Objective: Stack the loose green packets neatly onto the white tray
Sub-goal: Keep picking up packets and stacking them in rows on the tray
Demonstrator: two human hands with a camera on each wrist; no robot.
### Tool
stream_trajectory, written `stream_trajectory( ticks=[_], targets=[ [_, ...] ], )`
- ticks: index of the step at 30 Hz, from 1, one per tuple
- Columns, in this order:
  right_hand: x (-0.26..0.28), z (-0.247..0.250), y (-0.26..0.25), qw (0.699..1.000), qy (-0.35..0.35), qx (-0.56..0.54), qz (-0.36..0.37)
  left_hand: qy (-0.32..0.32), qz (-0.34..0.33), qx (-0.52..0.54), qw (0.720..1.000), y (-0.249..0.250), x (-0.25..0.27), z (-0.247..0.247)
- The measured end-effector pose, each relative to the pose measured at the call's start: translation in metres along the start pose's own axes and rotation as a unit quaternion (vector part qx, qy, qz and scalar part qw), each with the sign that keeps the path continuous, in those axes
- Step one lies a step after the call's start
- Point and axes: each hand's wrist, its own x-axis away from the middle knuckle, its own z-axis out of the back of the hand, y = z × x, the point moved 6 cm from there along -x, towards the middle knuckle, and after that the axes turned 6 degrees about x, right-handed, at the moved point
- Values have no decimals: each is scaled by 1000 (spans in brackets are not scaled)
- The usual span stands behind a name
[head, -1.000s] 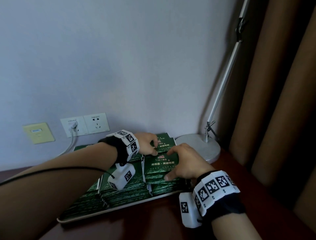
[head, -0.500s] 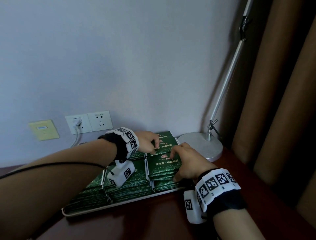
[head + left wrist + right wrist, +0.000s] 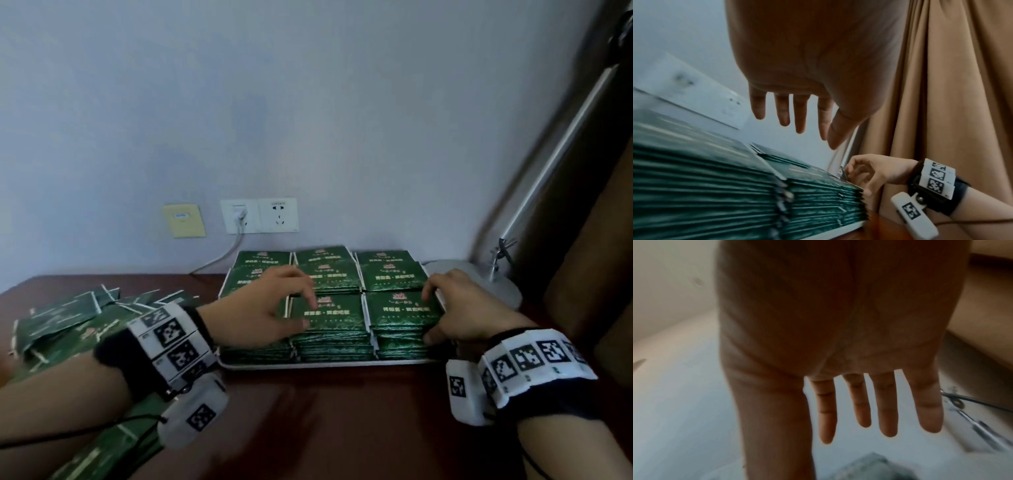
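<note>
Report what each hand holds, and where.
Nothing is held. The left hand is open above the green packets; the right hand presses its fingers against the right edge of the front-right stack.

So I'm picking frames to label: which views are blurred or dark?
Head view: lamp pole smeared, packets readable. Left wrist view: packets streaked, right hand sharper. Right wrist view: soft, right hand backlit and dark.

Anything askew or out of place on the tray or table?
The stacks on the white tray look squared up in a tidy grid. The odd part is the heap of loose green packets left of the tray on the table: jumbled at mixed angles, overlapping, not stacked. Nothing visibly spilled or damaged.
</note>
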Motion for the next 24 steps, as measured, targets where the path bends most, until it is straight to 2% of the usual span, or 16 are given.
stream_trajectory(
  ticks=[3, 6, 12, 16, 20, 22, 24],
  targets=[
    [12, 18, -25, 999, 20, 20, 23, 25, 57, -24, 998, -31, 55, 27],
    [26, 26, -78, 995, 37, 12, 93, 44, 156, -59, 985, -67, 106, 57],
    [57, -15, -202, 970, -44, -93, 223, 23, 295, -98, 950, -124, 193, 90],
    [70, -41, -284, 953, -86, -114, 266, -36, 380, -138, 914, -147, 238, 94],
    [80, -81, -369, 939, -142, -52, 309, -113, 430, -123, 887, -153, 270, 81],
    [89, -100, -405, 935, -155, -17, 319, -112, 435, -109, 887, -159, 280, 73],
    [94, -118, -425, 936, -167, 14, 309, -79, 439, -93, 890, -165, 287, 70]
  ],
)
